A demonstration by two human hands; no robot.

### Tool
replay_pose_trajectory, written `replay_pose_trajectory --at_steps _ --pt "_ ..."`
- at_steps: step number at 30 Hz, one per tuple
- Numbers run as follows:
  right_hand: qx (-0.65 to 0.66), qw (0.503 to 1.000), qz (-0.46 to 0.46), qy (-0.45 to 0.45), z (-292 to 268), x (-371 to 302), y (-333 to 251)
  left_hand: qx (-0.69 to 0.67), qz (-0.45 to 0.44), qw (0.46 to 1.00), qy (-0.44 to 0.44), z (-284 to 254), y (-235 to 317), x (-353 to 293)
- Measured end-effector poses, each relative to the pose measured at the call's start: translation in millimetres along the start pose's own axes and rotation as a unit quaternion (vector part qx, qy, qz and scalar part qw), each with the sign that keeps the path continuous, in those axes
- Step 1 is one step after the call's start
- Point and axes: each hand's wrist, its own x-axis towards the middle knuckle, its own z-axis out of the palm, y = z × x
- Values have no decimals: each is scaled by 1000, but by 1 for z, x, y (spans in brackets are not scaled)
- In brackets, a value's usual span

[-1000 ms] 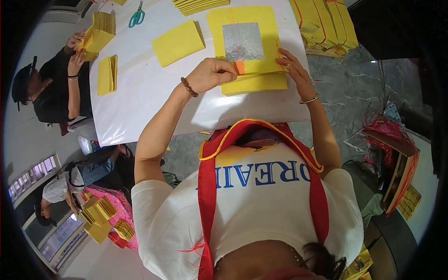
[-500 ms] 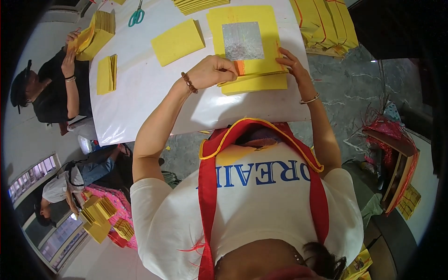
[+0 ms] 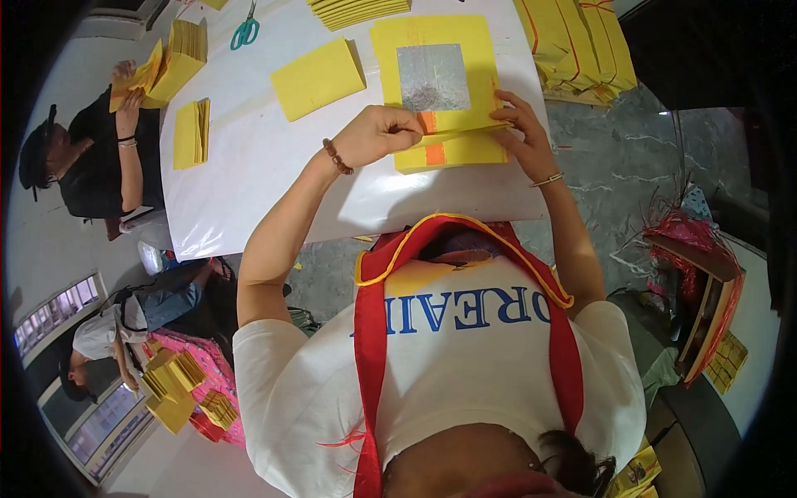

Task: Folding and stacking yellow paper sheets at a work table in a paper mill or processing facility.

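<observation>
A yellow paper sheet (image 3: 434, 31) with a silver foil square (image 3: 433, 76) and an orange band lies on a stack of similar yellow paper in front of me. A raised crease runs across its near part, and an orange patch (image 3: 435, 154) shows on the near side of that crease. My left hand (image 3: 383, 133) is closed in a pinch at the crease's left end; its fingertips are partly hidden. At the other end, my right hand (image 3: 523, 131) grips the crease between thumb and fingers.
On the white-covered table (image 3: 224, 199) lie a folded yellow paper stack (image 3: 318, 79), a smaller bundle (image 3: 191, 134) and green-handled scissors (image 3: 245, 33). Yellow bundles (image 3: 573, 46) stand off the right edge. A co-worker (image 3: 91, 162) handles yellow paper at the left.
The near part of the sheet has turned, so an orange patch now shows below the crease. My right thumb has come down to the crease's end. The co-worker's paper has shifted.
</observation>
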Motion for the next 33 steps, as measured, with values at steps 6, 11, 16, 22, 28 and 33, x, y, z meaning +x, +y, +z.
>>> replay_pose_trajectory --at_steps 6,11,16,22,28,33 --pt "86 995 29 35 5 3 9 232 184 952 80 -4 10 -18" --pt "107 993 39 31 5 6 7 444 242 839 200 2 -32 -2" --pt "-240 947 -196 84 0 10 -28 482 280 795 239 11 -8 -12" --pt "-244 943 -178 -137 -20 -13 -26 473 309 801 197 32 -7 -42" --pt "-102 988 -104 -45 11 -18 -25 316 241 895 201 46 -13 -37" --pt "-36 997 -72 -21 16 -19 -22 294 235 901 215 54 -19 -39"
